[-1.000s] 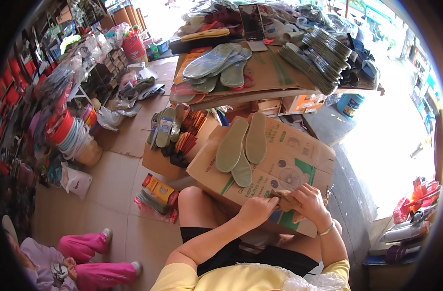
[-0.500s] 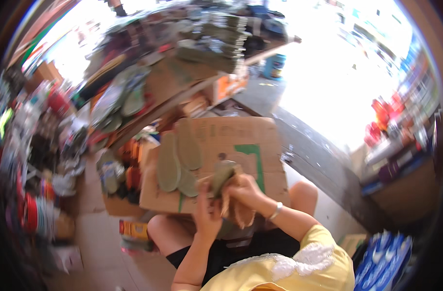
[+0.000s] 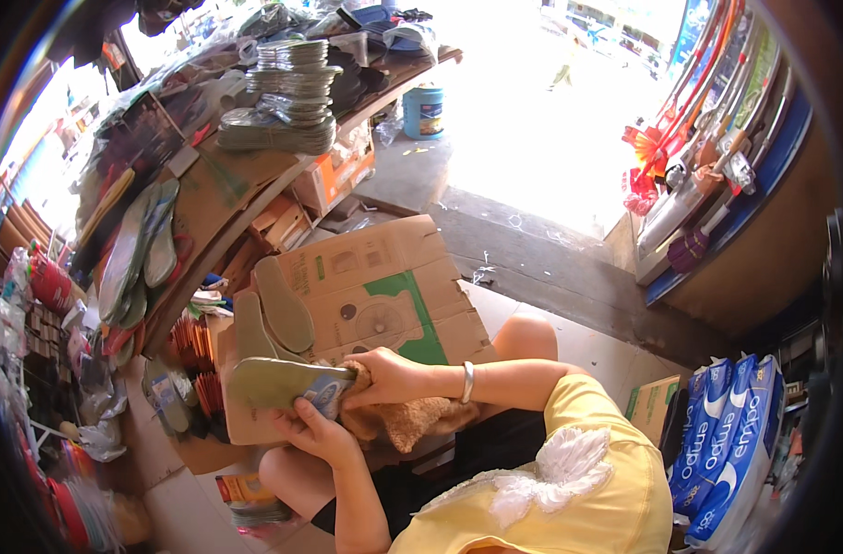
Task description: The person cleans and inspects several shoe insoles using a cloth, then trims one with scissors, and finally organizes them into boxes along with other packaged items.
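A grey-green insole (image 3: pixel 272 381) extends leftward over the near-left part of a cardboard box. My left hand (image 3: pixel 322 434) grips its near edge, thumb at the edge and the other fingers partly hidden underneath. A fuzzy brown cloth (image 3: pixel 410 421) is bunched in my right hand (image 3: pixel 390 377), pressed against the right end of the insole by a pale blue printed patch. The cloth's loose part hangs over my lap. Further green insoles (image 3: pixel 285 303) lie on the cardboard box (image 3: pixel 366 249), partly covered by the held one.
Stacked insoles (image 3: pixel 290 88) stand on a cluttered bench at the upper left. Blue plastic-wrapped packs (image 3: pixel 728 443) sit at my right. A blue bucket (image 3: pixel 423 113) is beyond the box. Packed goods line the left, and a counter (image 3: pixel 753 203) stands at the right.
The held insole, upright and blurred between my hands earlier, now points left and lies flatter. My right forearm reaches more leftward. The whole view has shifted, with the box further left.
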Available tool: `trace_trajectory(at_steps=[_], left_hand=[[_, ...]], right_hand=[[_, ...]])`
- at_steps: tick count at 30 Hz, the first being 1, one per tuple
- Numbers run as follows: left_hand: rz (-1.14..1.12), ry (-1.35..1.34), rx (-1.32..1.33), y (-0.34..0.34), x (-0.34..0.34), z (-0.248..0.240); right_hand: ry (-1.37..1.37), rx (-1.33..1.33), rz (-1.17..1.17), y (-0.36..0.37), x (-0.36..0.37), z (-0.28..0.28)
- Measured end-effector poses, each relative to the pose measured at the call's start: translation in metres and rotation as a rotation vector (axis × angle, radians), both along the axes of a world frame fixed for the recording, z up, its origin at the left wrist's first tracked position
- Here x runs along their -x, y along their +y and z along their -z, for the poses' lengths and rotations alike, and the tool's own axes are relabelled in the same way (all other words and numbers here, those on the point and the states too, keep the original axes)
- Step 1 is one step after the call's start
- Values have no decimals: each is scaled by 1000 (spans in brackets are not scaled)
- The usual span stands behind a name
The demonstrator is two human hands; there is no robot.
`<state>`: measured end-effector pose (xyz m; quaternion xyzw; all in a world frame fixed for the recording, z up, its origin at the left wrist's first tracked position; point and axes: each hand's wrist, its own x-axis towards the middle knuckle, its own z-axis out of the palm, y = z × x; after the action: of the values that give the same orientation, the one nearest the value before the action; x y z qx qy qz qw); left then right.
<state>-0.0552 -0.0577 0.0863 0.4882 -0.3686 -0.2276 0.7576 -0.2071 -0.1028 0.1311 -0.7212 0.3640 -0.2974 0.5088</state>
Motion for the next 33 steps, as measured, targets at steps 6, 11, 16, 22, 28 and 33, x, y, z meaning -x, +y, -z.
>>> trace_trajectory(at_steps=[6, 11, 16, 22, 28, 33], left_hand=[[-39, 332, 164, -5, -39, -44], [-63, 531, 282, -6, -43, -48], [67, 653, 424, -10, -62, -18], [35, 831, 231, -12, -17, -24], [265, 835, 75, 1, -5, -14], [364, 861, 224, 23, -18, -28]], right_hand=[[-86, -51, -31, 18, -17, 22], [-137, -126, -33, 8, 12, 19], [-421, -257, 159, -14, 23, -6], [-320, 18, 172, -13, 6, -25], [195, 965, 51, -11, -53, 3], [-207, -87, 374, -46, -29, 57]])
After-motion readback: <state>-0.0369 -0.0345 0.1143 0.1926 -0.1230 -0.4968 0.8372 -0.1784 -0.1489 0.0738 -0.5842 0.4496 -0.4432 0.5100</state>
